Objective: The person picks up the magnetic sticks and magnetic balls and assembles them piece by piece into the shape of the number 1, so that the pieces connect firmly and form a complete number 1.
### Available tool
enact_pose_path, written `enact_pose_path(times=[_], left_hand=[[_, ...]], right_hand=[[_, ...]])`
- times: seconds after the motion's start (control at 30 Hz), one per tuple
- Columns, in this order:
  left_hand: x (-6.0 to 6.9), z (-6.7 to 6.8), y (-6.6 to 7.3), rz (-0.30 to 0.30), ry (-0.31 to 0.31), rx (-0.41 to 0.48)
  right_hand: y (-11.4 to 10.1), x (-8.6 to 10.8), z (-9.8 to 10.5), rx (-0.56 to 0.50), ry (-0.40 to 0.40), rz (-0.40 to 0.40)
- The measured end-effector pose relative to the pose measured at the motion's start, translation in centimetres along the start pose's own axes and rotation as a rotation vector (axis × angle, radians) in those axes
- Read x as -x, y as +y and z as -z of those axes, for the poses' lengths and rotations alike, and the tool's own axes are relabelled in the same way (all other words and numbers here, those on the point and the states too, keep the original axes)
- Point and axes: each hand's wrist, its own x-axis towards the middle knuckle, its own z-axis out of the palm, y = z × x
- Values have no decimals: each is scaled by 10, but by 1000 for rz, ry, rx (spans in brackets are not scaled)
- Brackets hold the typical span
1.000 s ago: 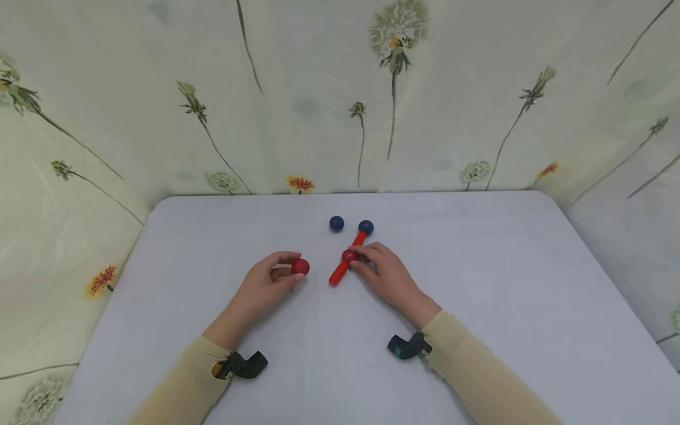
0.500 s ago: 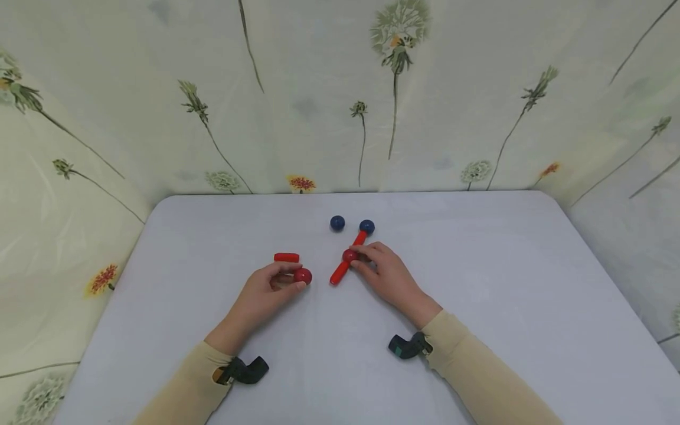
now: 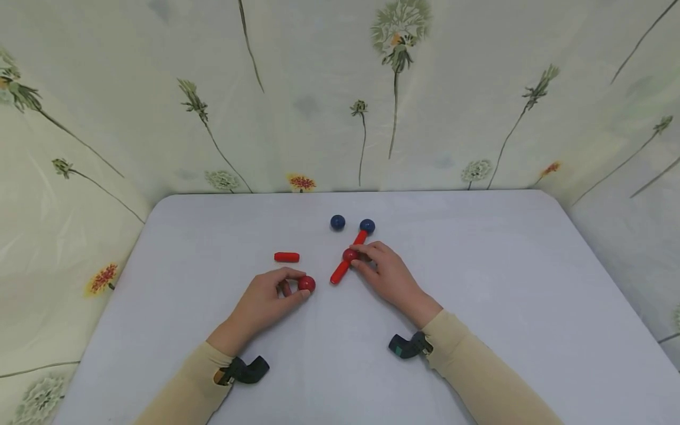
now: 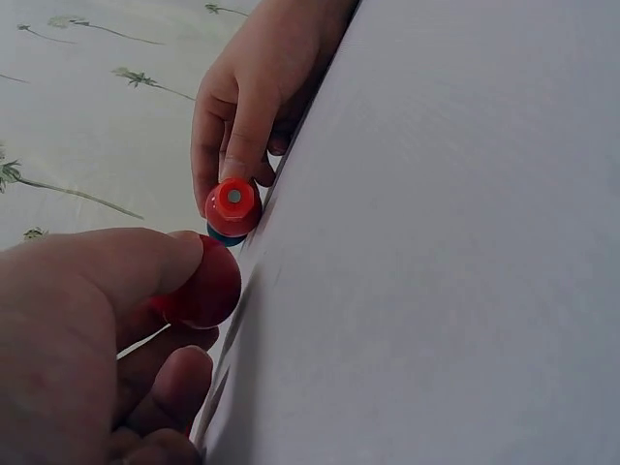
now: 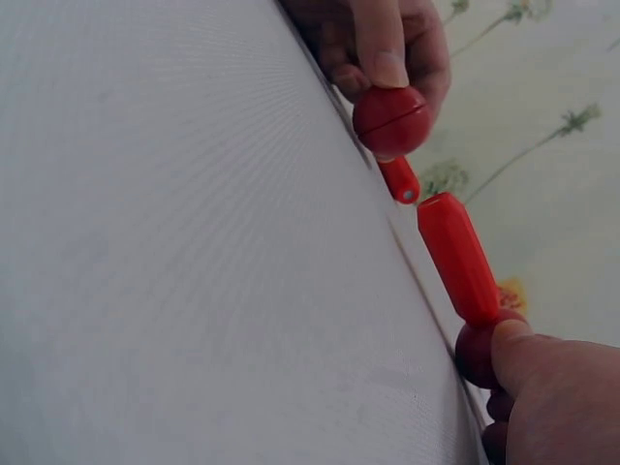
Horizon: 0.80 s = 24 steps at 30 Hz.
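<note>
Between thumb and fingers, my left hand [image 3: 268, 300] pinches a red ball [image 3: 306, 284]; a seam line shows on this red ball [image 5: 391, 122] in the right wrist view. My right hand [image 3: 389, 274] pinches another red ball [image 3: 350, 255], the middle of a joined row. From that ball one red rod [image 3: 340, 272] points toward me, with a small grey disc in its end in the left wrist view. A second red rod [image 3: 360, 237] runs away from me to a dark blue ball [image 3: 367, 226]. Apart from these, a loose red rod [image 3: 287, 257] lies just beyond my left hand.
A loose dark blue ball [image 3: 337, 222] stands left of the joined row's far end. Everything is on a white-covered table [image 3: 478, 254], with a flower-patterned cloth [image 3: 319, 136] rising behind its far edge. Each wrist wears a small dark camera mount [image 3: 244, 370].
My left hand has drawn toward me and slightly right with its red ball, uncovering the loose red rod, which was hidden at first. My right hand keeps its hold on the row, practically still.
</note>
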Motion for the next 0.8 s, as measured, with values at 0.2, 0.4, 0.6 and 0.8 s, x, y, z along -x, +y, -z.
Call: enact_pose_path(times=[0.2,0.4,0.6,0.8], left_hand=[[0,0,0,-19,-22,-22],[0,1,2,-33,-43,-25],[0,3,3,-73,-47,-22],[1,1,5,-70,-44,-36]], right_hand=[[0,0,1,2,-5,-3],[0,-1,0,3,-2,-3],[0,0,0,0,4,0],[-1,0,0,5,4,0]])
